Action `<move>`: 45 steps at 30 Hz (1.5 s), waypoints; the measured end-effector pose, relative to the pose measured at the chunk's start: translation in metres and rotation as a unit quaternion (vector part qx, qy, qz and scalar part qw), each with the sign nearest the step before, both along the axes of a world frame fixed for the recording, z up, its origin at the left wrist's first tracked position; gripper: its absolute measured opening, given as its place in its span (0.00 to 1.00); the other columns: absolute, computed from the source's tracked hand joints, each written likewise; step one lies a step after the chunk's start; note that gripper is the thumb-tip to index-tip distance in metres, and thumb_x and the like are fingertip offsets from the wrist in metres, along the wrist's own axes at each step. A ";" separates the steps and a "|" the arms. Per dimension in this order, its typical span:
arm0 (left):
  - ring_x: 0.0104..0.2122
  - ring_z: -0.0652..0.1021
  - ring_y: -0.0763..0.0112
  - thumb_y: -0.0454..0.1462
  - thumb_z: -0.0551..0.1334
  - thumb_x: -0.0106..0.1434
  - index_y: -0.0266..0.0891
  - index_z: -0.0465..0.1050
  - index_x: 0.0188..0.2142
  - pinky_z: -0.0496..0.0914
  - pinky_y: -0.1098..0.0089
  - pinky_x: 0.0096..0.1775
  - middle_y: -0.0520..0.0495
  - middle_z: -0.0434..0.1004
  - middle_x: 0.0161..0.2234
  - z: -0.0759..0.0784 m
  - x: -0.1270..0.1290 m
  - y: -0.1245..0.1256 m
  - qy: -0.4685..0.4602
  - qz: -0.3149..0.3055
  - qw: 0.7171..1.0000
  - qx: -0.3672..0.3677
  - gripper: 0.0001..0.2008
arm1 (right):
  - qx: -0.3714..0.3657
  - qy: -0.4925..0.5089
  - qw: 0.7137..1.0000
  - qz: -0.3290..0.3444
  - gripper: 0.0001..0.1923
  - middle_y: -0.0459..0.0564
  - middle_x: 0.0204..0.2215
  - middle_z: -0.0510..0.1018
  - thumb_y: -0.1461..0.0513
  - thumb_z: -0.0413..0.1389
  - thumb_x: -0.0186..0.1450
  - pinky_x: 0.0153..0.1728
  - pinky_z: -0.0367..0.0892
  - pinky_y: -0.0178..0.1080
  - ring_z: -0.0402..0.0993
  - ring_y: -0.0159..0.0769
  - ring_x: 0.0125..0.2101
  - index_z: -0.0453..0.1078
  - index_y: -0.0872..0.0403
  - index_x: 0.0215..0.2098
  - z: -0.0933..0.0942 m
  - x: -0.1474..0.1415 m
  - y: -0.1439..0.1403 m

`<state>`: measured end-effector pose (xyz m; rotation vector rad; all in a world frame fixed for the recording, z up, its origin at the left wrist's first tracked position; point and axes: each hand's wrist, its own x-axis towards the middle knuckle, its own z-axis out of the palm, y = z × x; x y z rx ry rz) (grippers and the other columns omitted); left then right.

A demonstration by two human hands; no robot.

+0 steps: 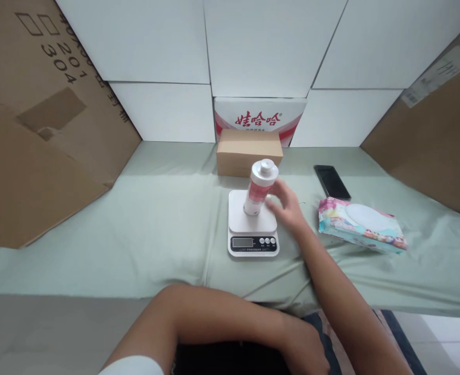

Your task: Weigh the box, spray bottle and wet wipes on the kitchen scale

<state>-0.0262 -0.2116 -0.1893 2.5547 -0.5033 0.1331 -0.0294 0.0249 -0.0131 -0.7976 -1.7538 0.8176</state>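
Left hand (308, 354) rests near the table edge, fingers curled loosely, holding nothing. Right hand (288, 205) has spread fingers touching the bottle (260, 186), upright on the scale (253, 224). Open cloth lies left; wipes (360, 225), phone (332, 182) right, box (249, 152) behind.

open cloth left of scale (253, 224), brown box (249, 151) close behind, wipes pack (360, 225) right

One head-worn view looks forward and down, near the table (155, 219).
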 end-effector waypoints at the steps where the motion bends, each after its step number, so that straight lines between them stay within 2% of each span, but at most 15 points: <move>1: 0.20 0.77 0.70 0.41 0.66 0.59 0.49 0.78 0.27 0.60 0.69 0.20 0.53 0.81 0.25 0.000 0.000 0.000 0.009 0.000 1.000 0.009 0.04 | 0.000 0.047 0.998 -0.039 0.31 0.58 0.58 0.79 0.43 0.61 0.66 0.51 0.76 0.49 0.80 0.49 0.52 0.69 0.49 0.61 0.001 0.008 0.005; 4: 0.21 0.77 0.70 0.40 0.64 0.60 0.50 0.78 0.28 0.58 0.69 0.19 0.52 0.82 0.27 0.001 0.001 -0.001 0.040 -0.010 0.999 0.017 0.06 | 0.001 0.136 0.975 -0.177 0.32 0.59 0.60 0.79 0.40 0.53 0.68 0.44 0.76 0.48 0.81 0.47 0.49 0.67 0.48 0.63 0.002 0.028 0.017; 6: 0.21 0.78 0.69 0.39 0.65 0.60 0.50 0.78 0.27 0.57 0.69 0.19 0.52 0.83 0.27 0.002 0.001 -0.001 0.031 -0.013 0.999 0.014 0.06 | 0.003 0.124 0.970 -0.210 0.32 0.59 0.57 0.81 0.40 0.53 0.67 0.42 0.75 0.47 0.81 0.46 0.45 0.68 0.48 0.61 0.002 0.032 0.018; 12: 0.21 0.77 0.68 0.39 0.67 0.56 0.49 0.76 0.25 0.59 0.69 0.20 0.53 0.79 0.23 0.020 -0.003 0.004 0.077 -0.024 0.996 -0.025 0.05 | 0.044 -0.060 0.995 -0.070 0.22 0.54 0.45 0.84 0.45 0.64 0.66 0.42 0.72 0.46 0.78 0.47 0.46 0.79 0.49 0.50 0.005 0.007 -0.002; 15: 0.21 0.77 0.68 0.39 0.67 0.56 0.48 0.75 0.25 0.60 0.69 0.21 0.53 0.80 0.24 0.028 -0.005 0.005 0.106 -0.025 0.994 -0.024 0.05 | 0.043 -0.088 0.995 -0.035 0.22 0.53 0.44 0.82 0.47 0.67 0.63 0.45 0.72 0.46 0.77 0.46 0.45 0.78 0.50 0.49 0.008 -0.004 -0.008; 17: 0.21 0.78 0.68 0.39 0.67 0.56 0.48 0.75 0.24 0.60 0.68 0.21 0.53 0.80 0.23 0.026 -0.005 0.004 0.101 -0.024 0.994 -0.019 0.05 | 0.031 -0.114 0.993 -0.020 0.20 0.53 0.43 0.81 0.48 0.67 0.63 0.47 0.72 0.46 0.77 0.45 0.43 0.78 0.51 0.47 0.007 -0.009 -0.010; 21: 0.21 0.78 0.68 0.40 0.67 0.55 0.48 0.75 0.24 0.61 0.68 0.20 0.53 0.80 0.22 0.013 -0.001 0.000 0.034 -0.016 0.999 -0.020 0.05 | 0.011 -0.162 0.987 -0.009 0.17 0.49 0.35 0.80 0.48 0.67 0.63 0.37 0.70 0.41 0.74 0.39 0.34 0.77 0.52 0.41 0.002 -0.015 -0.010; 23: 0.21 0.78 0.68 0.41 0.67 0.55 0.48 0.76 0.24 0.60 0.69 0.19 0.53 0.81 0.23 0.010 0.000 -0.001 0.012 -0.015 1.000 -0.019 0.05 | 0.011 -0.155 0.987 -0.051 0.17 0.46 0.29 0.78 0.48 0.67 0.62 0.33 0.68 0.39 0.70 0.36 0.30 0.75 0.52 0.37 -0.001 -0.013 -0.006; 26: 0.22 0.79 0.68 0.40 0.67 0.57 0.49 0.77 0.27 0.58 0.69 0.18 0.53 0.82 0.26 0.013 -0.002 -0.001 0.043 -0.011 0.999 0.005 0.03 | 0.006 -0.127 0.976 -0.178 0.16 0.44 0.25 0.74 0.49 0.66 0.60 0.29 0.65 0.37 0.66 0.34 0.26 0.73 0.52 0.33 -0.005 -0.001 0.007; 29: 0.21 0.77 0.68 0.39 0.67 0.58 0.49 0.76 0.27 0.57 0.69 0.19 0.53 0.81 0.25 0.023 -0.007 0.001 0.081 -0.012 0.996 0.015 0.03 | -0.011 -0.115 0.944 -0.309 0.17 0.46 0.27 0.78 0.50 0.63 0.59 0.31 0.67 0.39 0.68 0.35 0.25 0.74 0.53 0.38 -0.012 0.018 0.024; 32: 0.21 0.76 0.67 0.39 0.66 0.58 0.47 0.74 0.26 0.58 0.68 0.19 0.52 0.78 0.22 0.034 -0.011 0.004 0.080 -0.016 0.997 -0.008 0.05 | -0.032 -0.124 0.909 -0.397 0.20 0.51 0.32 0.83 0.48 0.62 0.58 0.33 0.69 0.41 0.72 0.39 0.27 0.75 0.54 0.42 -0.023 0.035 0.036; 35: 0.21 0.76 0.65 0.39 0.66 0.58 0.47 0.73 0.26 0.58 0.68 0.20 0.53 0.75 0.20 0.042 -0.014 0.008 0.093 -0.018 0.996 -0.001 0.06 | -0.044 -0.130 0.891 -0.432 0.23 0.55 0.34 0.84 0.48 0.61 0.57 0.36 0.72 0.44 0.75 0.42 0.29 0.75 0.55 0.42 -0.033 0.044 0.041; 41: 0.21 0.76 0.66 0.39 0.68 0.59 0.47 0.74 0.27 0.58 0.66 0.19 0.53 0.77 0.21 0.057 -0.022 0.014 0.081 -0.019 0.996 0.036 0.06 | -0.071 -0.124 0.887 -0.440 0.24 0.61 0.39 0.84 0.49 0.59 0.60 0.46 0.75 0.52 0.80 0.51 0.37 0.73 0.57 0.47 -0.039 0.048 0.047; 43: 0.23 0.77 0.65 0.39 0.69 0.59 0.48 0.75 0.28 0.60 0.66 0.20 0.53 0.79 0.23 0.073 -0.026 0.014 0.098 -0.034 0.994 0.030 0.05 | -0.067 -0.119 0.889 -0.438 0.26 0.63 0.43 0.82 0.49 0.59 0.60 0.51 0.74 0.55 0.80 0.55 0.43 0.72 0.58 0.50 -0.038 0.048 0.047; 45: 0.28 0.80 0.65 0.39 0.68 0.60 0.50 0.77 0.30 0.66 0.65 0.23 0.51 0.83 0.29 0.099 -0.032 0.019 0.096 -0.026 0.995 -0.004 0.02 | -0.023 -0.106 0.881 -0.460 0.34 0.67 0.49 0.78 0.48 0.61 0.60 0.56 0.72 0.59 0.77 0.59 0.51 0.70 0.60 0.57 -0.035 0.047 0.044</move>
